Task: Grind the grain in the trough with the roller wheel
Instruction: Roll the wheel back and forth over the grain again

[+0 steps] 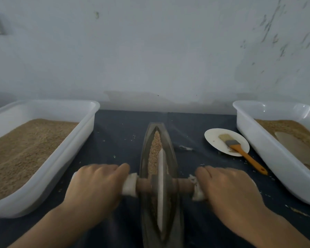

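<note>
The trough (157, 169) ran from 12 to 6 o'clock down the middle of the dark table (115, 136), its near end cut off by the bottom edge. Grain (155, 151) filled the far half of its groove. The wheel (160, 190) stood on edge in the groove at the centre, its rim pale and motion-blurred; what lay beneath it was hidden. A wooden axle (143, 185) crossed it from 9 to 3 o'clock, both ends wrapped in white cloth (130, 185).

The left hand (95, 187) had its fingers curled over the 9 o'clock end, gripping the wrapped handle; the right hand (227, 190) gripped the 3 o'clock end the same way. Both fingertips were out of sight under the handle.

At 9 o'clock a white tub (75, 147) held more grain, its left side cut off. At 3 o'clock a second tub (268, 149) held grain and something pale and flat that I could not make out. At 2 o'clock a brush (240, 149) with an orange handle lay across a white plate (215, 138). Stray grains dotted the table
</note>
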Demonstrator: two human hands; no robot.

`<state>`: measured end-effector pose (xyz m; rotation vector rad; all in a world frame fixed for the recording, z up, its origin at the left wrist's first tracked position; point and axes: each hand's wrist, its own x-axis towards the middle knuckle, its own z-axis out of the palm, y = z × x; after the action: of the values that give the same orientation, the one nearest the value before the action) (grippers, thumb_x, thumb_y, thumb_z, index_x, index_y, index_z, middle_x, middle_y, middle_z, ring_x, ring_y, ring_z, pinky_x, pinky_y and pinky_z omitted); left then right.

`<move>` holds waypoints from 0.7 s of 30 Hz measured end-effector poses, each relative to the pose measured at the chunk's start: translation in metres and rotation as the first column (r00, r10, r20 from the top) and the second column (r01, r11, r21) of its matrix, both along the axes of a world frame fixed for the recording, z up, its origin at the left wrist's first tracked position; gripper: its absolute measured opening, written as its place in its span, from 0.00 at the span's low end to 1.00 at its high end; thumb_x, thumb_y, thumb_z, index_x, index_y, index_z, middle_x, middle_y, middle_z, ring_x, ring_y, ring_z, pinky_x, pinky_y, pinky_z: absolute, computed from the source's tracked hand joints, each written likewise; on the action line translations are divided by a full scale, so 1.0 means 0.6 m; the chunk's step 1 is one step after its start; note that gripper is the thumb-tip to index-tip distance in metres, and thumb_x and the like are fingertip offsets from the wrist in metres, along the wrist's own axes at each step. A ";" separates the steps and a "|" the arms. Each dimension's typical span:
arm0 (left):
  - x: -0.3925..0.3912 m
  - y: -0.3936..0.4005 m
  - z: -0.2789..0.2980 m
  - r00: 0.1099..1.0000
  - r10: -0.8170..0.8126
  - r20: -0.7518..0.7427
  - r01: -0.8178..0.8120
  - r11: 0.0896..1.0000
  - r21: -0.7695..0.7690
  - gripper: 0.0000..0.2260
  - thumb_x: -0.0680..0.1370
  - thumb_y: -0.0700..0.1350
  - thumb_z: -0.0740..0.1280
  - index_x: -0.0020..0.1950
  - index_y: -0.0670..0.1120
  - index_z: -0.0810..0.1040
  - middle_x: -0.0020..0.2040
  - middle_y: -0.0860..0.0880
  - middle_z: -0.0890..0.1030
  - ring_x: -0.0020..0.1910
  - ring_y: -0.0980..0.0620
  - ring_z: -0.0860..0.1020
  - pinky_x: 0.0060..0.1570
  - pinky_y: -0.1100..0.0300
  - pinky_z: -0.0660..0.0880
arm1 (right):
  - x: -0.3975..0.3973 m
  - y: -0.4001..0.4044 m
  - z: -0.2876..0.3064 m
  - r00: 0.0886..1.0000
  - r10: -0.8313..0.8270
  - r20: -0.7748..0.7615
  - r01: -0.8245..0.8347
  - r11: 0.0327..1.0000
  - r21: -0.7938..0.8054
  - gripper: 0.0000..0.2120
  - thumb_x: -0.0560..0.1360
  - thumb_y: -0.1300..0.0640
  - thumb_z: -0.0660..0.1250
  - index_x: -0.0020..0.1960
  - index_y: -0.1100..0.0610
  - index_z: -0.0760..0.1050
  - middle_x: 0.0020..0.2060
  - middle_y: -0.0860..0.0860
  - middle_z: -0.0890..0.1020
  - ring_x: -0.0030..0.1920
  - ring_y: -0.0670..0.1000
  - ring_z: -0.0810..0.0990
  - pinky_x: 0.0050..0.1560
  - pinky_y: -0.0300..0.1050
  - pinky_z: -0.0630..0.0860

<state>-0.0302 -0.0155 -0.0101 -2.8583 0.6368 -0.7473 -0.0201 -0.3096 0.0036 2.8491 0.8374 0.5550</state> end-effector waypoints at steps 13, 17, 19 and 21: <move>0.225 -0.003 0.003 0.938 0.255 -0.235 -0.290 0.948 -0.129 0.09 0.72 0.53 0.66 0.38 0.54 0.67 0.35 0.54 0.74 0.32 0.51 0.72 0.34 0.57 0.67 | 0.214 0.083 0.042 0.977 -0.148 0.156 0.170 0.976 -0.139 0.11 0.70 0.59 0.70 0.51 0.56 0.73 0.43 0.53 0.83 0.42 0.58 0.82 0.34 0.46 0.64; 0.118 -0.005 0.001 0.950 0.242 -0.197 -0.252 0.967 -0.029 0.13 0.72 0.54 0.68 0.41 0.57 0.63 0.32 0.57 0.69 0.30 0.55 0.68 0.32 0.59 0.64 | 0.117 0.052 0.020 0.988 -0.147 -0.037 0.143 0.985 -0.098 0.11 0.73 0.57 0.67 0.53 0.52 0.69 0.47 0.49 0.79 0.46 0.55 0.80 0.40 0.48 0.71; 0.048 -0.009 0.009 0.981 0.136 -0.140 -0.134 0.991 0.026 0.19 0.66 0.53 0.74 0.40 0.58 0.62 0.30 0.57 0.68 0.27 0.57 0.67 0.29 0.60 0.61 | 0.054 0.029 0.010 0.981 -0.146 -0.131 0.138 0.988 -0.068 0.12 0.72 0.54 0.68 0.50 0.48 0.67 0.45 0.46 0.77 0.43 0.51 0.78 0.39 0.46 0.70; -0.001 -0.012 0.021 0.999 -0.012 -0.051 0.012 1.000 -0.005 0.22 0.54 0.48 0.79 0.36 0.55 0.66 0.26 0.56 0.68 0.22 0.54 0.68 0.25 0.62 0.59 | 0.006 0.017 0.013 0.982 -0.128 -0.137 0.126 0.992 -0.024 0.17 0.64 0.49 0.74 0.44 0.45 0.67 0.36 0.44 0.75 0.35 0.47 0.76 0.33 0.43 0.66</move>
<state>-0.0308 -0.0224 0.0026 -2.8888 0.6599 -0.6804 -0.0164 -0.2995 0.0114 2.9280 0.6696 0.3368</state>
